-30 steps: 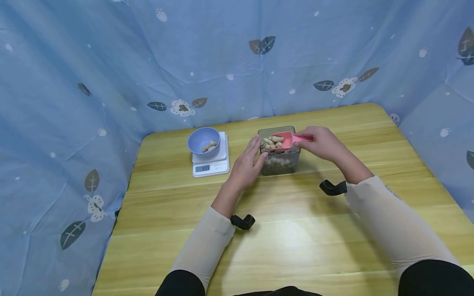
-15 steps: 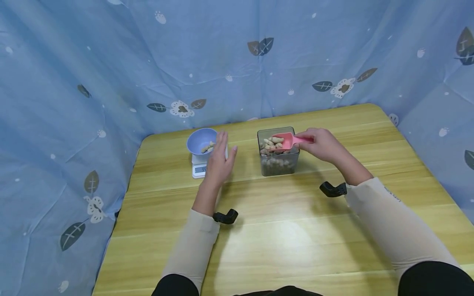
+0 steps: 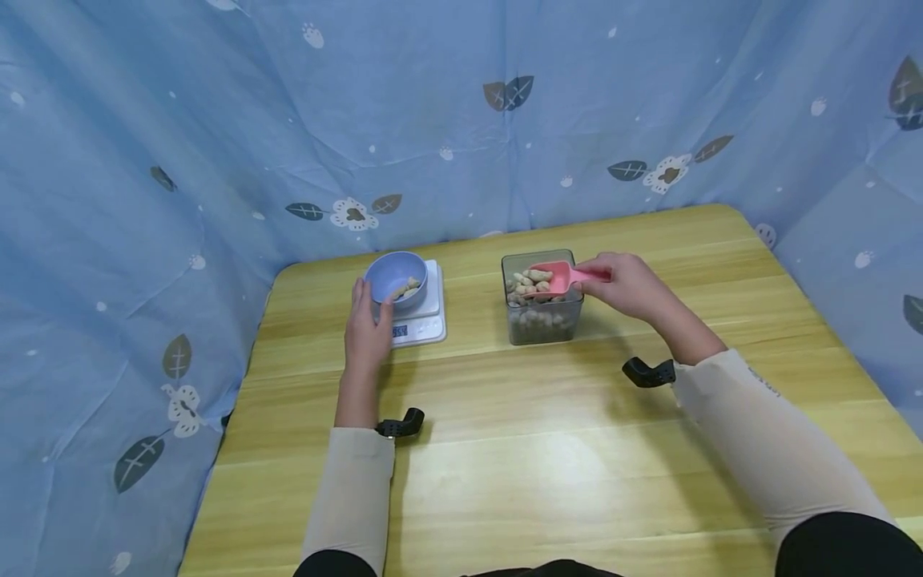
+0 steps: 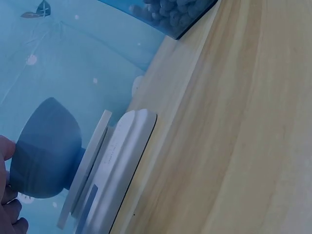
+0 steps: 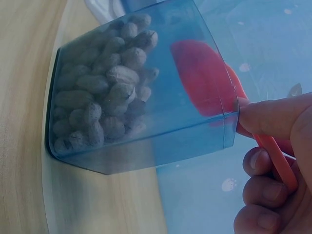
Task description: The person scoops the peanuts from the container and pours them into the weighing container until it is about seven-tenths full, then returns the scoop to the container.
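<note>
In the head view, my left hand (image 3: pixel 369 330) is at the near left side of a blue bowl (image 3: pixel 389 272), its thumb and fingers around the wall. The bowl stands on a white kitchen scale (image 3: pixel 425 327) and holds a few peanuts (image 3: pixel 411 286). My right hand (image 3: pixel 626 282) grips the handle of a pink scoop (image 3: pixel 561 276). The scoop's head is inside the mouth of a see-through grey container (image 3: pixel 542 330), over a pile of peanuts (image 5: pixel 107 92). In the right wrist view, the thumb presses the scoop's handle close to the container's rim, with the other fingers curled below.
Everything stands on a wooden table (image 3: pixel 505 449), with the scale left of the container and a stretch of table between them. A blue patterned curtain (image 3: pixel 433 120) hangs behind the table and at its sides.
My left hand has let go of the container's left side, crossed leftwards past the scale and taken hold of the bowl. My right hand and the scoop have stayed in place.
</note>
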Demonstrator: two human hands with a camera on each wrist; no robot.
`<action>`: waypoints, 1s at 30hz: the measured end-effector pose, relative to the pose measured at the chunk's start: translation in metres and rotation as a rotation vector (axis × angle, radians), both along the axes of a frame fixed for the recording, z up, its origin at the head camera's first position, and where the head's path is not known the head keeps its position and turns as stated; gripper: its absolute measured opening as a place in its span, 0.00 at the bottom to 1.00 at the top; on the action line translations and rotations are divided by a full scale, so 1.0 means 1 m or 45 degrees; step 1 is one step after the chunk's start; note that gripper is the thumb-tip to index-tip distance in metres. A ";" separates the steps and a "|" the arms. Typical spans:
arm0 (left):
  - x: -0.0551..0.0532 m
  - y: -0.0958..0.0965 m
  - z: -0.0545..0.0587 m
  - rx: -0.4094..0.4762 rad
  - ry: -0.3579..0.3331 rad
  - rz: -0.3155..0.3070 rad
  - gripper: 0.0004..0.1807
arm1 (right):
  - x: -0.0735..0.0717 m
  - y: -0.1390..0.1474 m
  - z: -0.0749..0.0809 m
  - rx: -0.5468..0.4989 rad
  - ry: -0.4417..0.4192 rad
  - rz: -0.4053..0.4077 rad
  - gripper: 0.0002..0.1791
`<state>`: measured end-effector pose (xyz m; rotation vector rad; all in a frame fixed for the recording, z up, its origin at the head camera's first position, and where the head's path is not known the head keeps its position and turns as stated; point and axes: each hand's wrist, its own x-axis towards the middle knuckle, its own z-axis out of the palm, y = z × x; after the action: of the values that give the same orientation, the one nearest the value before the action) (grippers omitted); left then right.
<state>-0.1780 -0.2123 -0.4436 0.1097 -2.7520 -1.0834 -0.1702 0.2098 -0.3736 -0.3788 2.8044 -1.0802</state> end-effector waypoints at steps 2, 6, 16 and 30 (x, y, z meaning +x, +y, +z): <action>0.001 -0.003 -0.002 0.021 -0.007 0.012 0.37 | 0.000 -0.002 -0.001 0.002 0.003 0.005 0.24; 0.002 -0.005 -0.005 0.055 -0.005 0.032 0.37 | 0.001 -0.004 0.002 -0.007 0.013 0.004 0.25; 0.005 -0.009 -0.006 0.076 -0.003 0.057 0.36 | -0.008 -0.026 0.034 -0.062 0.005 -0.040 0.28; 0.001 -0.004 -0.007 0.139 -0.003 0.000 0.36 | -0.048 -0.130 0.037 -0.157 -0.021 0.105 0.24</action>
<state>-0.1770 -0.2162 -0.4509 0.1257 -2.6940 -1.2346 -0.2182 0.0794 -0.3362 -0.4904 2.6896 -1.2347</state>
